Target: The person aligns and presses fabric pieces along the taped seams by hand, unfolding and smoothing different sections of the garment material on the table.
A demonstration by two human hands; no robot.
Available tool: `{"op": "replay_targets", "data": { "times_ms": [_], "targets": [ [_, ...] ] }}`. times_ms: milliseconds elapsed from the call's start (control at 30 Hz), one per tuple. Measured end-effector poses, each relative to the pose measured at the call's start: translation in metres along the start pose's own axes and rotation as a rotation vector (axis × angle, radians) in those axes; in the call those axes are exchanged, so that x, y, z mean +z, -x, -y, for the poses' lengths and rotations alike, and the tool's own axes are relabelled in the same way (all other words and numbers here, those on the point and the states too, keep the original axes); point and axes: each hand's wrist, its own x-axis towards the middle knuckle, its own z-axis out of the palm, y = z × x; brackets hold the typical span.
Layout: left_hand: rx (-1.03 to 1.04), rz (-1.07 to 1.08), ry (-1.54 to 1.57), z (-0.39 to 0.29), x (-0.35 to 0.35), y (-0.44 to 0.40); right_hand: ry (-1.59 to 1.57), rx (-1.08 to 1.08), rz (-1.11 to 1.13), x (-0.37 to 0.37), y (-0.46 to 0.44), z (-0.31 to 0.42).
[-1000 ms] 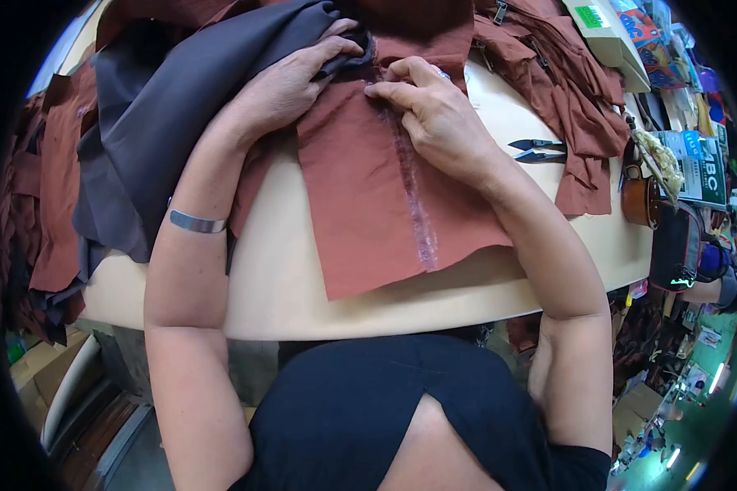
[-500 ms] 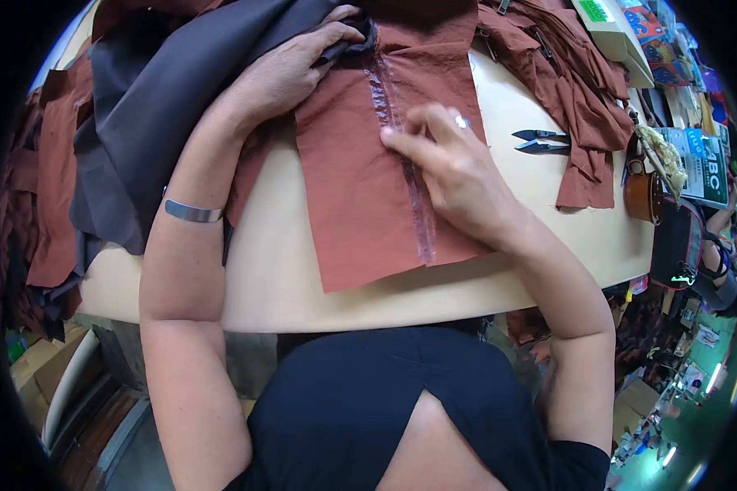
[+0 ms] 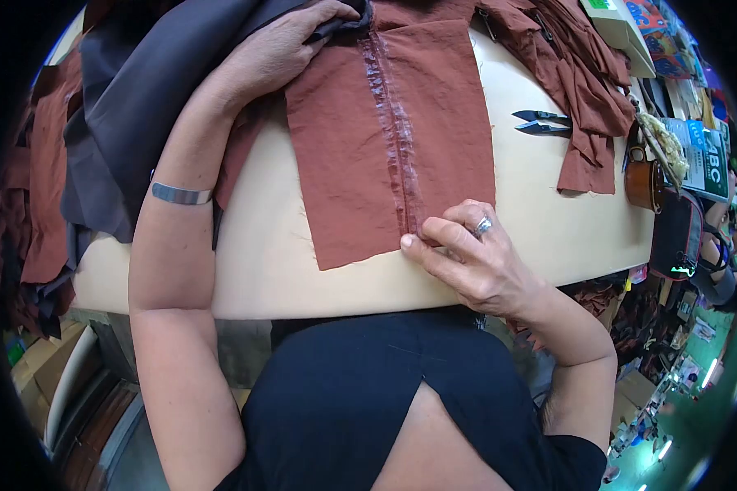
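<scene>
A rust-brown fabric panel [image 3: 336, 180] lies on the pale table, with a seam [image 3: 393, 131] running down its middle. Shiny whitish residue that looks like glue or tape streaks both sides of that seam. At the panel's lower edge, my right hand [image 3: 479, 258] pinches the seam's end between thumb and fingers. My left hand [image 3: 282, 53] is closed on bunched dark grey fabric [image 3: 139, 106] by the seam's top, its fingertips partly hidden in the folds.
Thread snips [image 3: 542, 122] lie on the table [image 3: 262, 237] right of the panel. Beyond them is a rust-brown garment piece with zippers [image 3: 581, 98]. A brown pot [image 3: 644, 184] with a brush stands near the right edge. More rust cloth [image 3: 49, 188] hangs at the left.
My right hand has slid down the seam toward me, from its middle to the panel's bottom edge. The panel has shifted slightly away from me, and my left hand has moved slightly leftward and away.
</scene>
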Motion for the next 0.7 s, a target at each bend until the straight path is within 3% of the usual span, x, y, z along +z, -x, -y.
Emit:
{"op": "replay_targets", "data": {
  "times_ms": [133, 233, 333, 467, 567, 600, 700],
  "targets": [
    [-0.047, 0.009, 0.008, -0.002, -0.001, 0.0, -0.608, 0.305, 0.113, -0.023, -0.013, -0.014],
    [-0.042, -0.061, -0.006, 0.011, 0.01, -0.001, -0.534, 0.362, -0.005, -0.035, -0.043, -0.027],
    [0.081, -0.154, -0.065, 0.024, 0.02, -0.003, -0.189, 0.258, -0.19, -0.012, -0.066, -0.044],
    [0.081, -0.145, -0.062, 0.022, 0.018, -0.003, 0.073, 0.218, -0.146, 0.013, -0.075, -0.058],
    [-0.132, 0.07, 0.041, -0.007, -0.004, -0.001, 0.112, 0.168, -0.097, 0.012, -0.068, -0.05],
    [-0.057, 0.023, 0.025, -0.003, -0.001, -0.001, 0.157, 0.145, -0.076, 0.01, -0.064, -0.046],
    [-0.097, 0.045, 0.11, -0.007, -0.003, -0.002, 0.296, 0.039, -0.034, 0.003, -0.049, -0.031]
  ]
}}
